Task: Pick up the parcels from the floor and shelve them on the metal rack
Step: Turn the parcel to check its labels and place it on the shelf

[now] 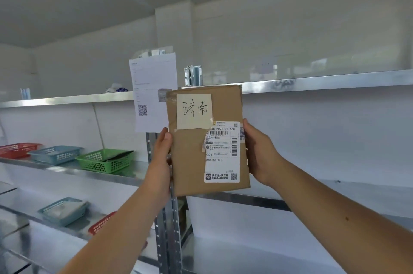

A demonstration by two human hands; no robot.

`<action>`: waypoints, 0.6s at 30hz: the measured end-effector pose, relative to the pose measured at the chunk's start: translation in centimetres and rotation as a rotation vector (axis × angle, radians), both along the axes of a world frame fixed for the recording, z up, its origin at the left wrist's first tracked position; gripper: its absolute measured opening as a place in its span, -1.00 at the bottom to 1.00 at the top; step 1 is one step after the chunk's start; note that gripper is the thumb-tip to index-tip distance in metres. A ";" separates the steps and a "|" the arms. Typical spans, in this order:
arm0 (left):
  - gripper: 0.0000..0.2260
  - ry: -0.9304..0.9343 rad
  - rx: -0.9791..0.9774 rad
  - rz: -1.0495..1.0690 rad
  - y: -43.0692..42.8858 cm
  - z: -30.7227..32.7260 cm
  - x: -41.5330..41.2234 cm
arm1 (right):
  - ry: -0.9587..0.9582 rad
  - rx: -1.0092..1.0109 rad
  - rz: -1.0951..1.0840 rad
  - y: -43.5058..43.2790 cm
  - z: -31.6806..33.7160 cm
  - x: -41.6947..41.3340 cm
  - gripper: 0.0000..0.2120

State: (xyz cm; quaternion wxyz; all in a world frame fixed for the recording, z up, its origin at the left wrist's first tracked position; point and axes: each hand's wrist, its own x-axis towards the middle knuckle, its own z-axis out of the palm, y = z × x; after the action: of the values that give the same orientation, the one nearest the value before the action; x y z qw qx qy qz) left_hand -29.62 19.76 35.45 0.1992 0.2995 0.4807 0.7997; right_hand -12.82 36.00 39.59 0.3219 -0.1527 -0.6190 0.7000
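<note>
I hold a flat brown cardboard parcel (192, 157) upright in front of the metal rack (312, 82). It carries a pale handwritten note near its top and a white shipping label on its lower right. My left hand (159, 162) grips its left edge, thumb on the front. My right hand (260, 153) clasps the right edge. The parcel hangs in the air level with the rack's upper-middle shelf, in front of the upright post (169, 229).
The left bay holds a red basket (19, 149), a blue basket (54, 154) and a green basket (105, 161); lower down sit another blue basket (63, 210) and a red one (100, 225). A printed sheet (152, 86) hangs on the post. The right bay's shelves (335, 186) show bare metal.
</note>
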 end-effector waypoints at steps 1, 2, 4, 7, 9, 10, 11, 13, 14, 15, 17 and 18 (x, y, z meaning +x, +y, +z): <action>-0.03 0.005 -0.005 -0.017 0.5 -0.1 0.2 | 0.006 -0.003 -0.015 0.2 -0.2 0.6 -0.46; -0.04 0.013 -0.008 -0.037 0.9 -0.2 0.5 | 0.012 -0.006 -0.027 0.4 -0.3 1.2 -0.46; -0.07 0.037 -0.020 -0.081 1.7 -0.1 1.4 | 0.019 -0.006 -0.054 0.8 -0.5 2.4 -0.45; -0.08 0.031 -0.045 -0.136 3.0 0.0 2.8 | 0.020 -0.007 -0.092 1.3 -0.6 4.4 -0.41; -0.06 0.019 -0.038 -0.172 4.0 0.0 3.8 | 0.027 -0.016 -0.119 1.9 -0.7 5.7 -0.40; -0.07 0.018 -0.032 -0.189 4.6 0.0 4.3 | 0.033 -0.020 -0.132 2.3 -0.8 6.4 -0.41; -0.08 0.020 -0.031 -0.204 5.1 0.0 4.9 | 0.038 -0.022 -0.145 2.6 -0.8 7.2 -0.43; -0.06 0.044 -0.039 -0.223 6.3 0.1 6.1 | 0.043 -0.038 -0.172 3.3 -1.1 8.9 -0.45; -0.05 0.061 -0.044 -0.233 6.9 0.2 6.9 | 0.047 -0.045 -0.183 3.6 -1.2 9.9 -0.45; -0.04 0.076 -0.050 -0.245 7.6 0.4 7.7 | 0.050 -0.049 -0.193 4.0 -1.3 10.9 -0.45; -0.02 0.101 -0.060 -0.271 9.2 0.6 9.6 | 0.059 -0.053 -0.222 4.9 -1.5 13.2 -0.44; -0.01 0.108 -0.060 -0.284 10.1 0.7 10.6 | 0.066 -0.060 -0.246 5.5 -1.5 14.4 -0.44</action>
State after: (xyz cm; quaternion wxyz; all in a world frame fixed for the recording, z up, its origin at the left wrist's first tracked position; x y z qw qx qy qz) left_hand -18.97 29.82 36.16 0.2929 0.4010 0.4672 0.7316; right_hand 1.56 41.47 38.04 0.4206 -0.2137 -0.5636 0.6780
